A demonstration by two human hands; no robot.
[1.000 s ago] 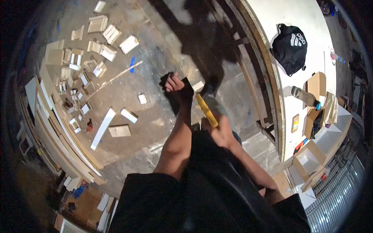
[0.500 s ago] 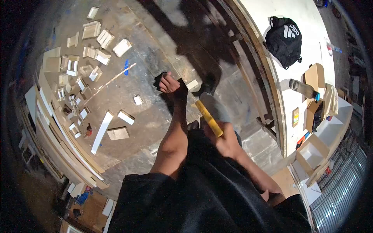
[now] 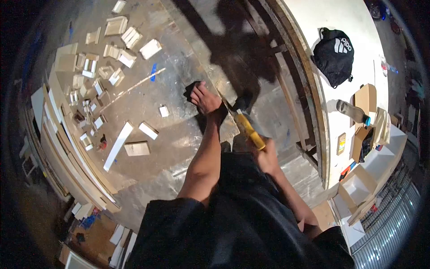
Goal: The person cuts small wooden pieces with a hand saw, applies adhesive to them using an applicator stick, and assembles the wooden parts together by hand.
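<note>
My left hand [image 3: 206,98] is held out above the floor with its fingers curled closed. What lies inside them, if anything, is hidden. My right hand [image 3: 266,154], nearer my body, wraps round the lower end of a yellow stick-shaped tool [image 3: 249,130]. Its pale tip points forward and slightly left, close to my left wrist, and the tool's exact kind is unclear. Several small wooden box-like pieces [image 3: 131,37] lie on the floor to the left. A small white block [image 3: 164,110] is the piece nearest my left hand.
A white strip [image 3: 118,146] and a flat wooden piece [image 3: 137,149] lie on the floor [image 3: 148,96]. Long boards [image 3: 74,152] are stacked at left. On the white-topped table [image 3: 309,24] at right are a black drawstring bag [image 3: 333,57], a bottle [image 3: 351,110] and cardboard boxes [image 3: 366,101].
The yellow tool has tilted and shifted slightly to the right with my right hand. My left hand stays closed. The whole view has shifted a little.
</note>
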